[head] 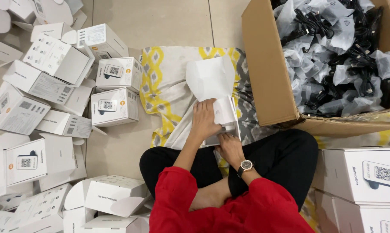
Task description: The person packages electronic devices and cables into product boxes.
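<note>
I sit cross-legged on a yellow and grey patterned cloth (162, 82) on the floor. Both hands are on a small white carton (226, 113) with its lid flaps (210, 77) standing open. My left hand (205, 120) lies over the carton's top and left side. My right hand (230, 146), with a round wristwatch (246, 165) on the wrist, grips the carton's near bottom edge. Red sleeves cover both forearms.
A big brown cardboard box (266, 73) at the right holds several black cables in clear bags (333, 51). Several white cartons (113, 105) lie scattered on the tiled floor at the left. More white cartons (363, 174) are stacked at the lower right.
</note>
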